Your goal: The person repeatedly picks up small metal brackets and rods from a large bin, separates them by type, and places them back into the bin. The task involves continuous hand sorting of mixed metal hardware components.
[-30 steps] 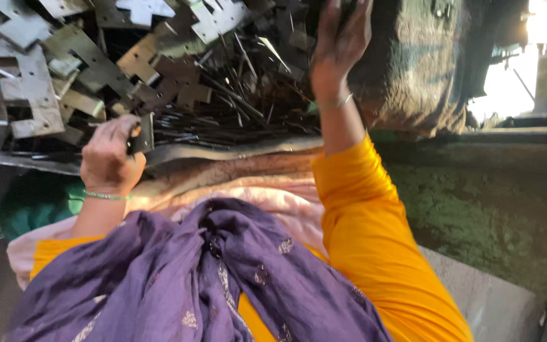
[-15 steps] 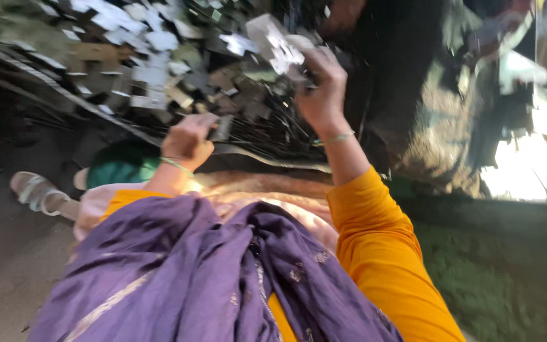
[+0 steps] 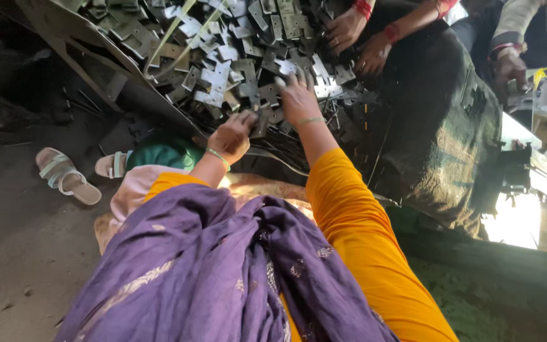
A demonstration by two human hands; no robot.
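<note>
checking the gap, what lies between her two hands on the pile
In the head view, a dark flat metal piece pinched by the left hand, then more stamped plates, reaching the right hand.

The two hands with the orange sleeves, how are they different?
The left hand sits low at the near edge of the pile of flat metal pieces, fingers curled around one piece; the right hand reaches farther in, fingers spread flat on the pieces. The left wrist wears a green bangle, the right a pale one. Both touch the pile.

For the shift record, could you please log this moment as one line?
left hand: on metal pieces | right hand: on pile | co-worker's hands: far side
</note>
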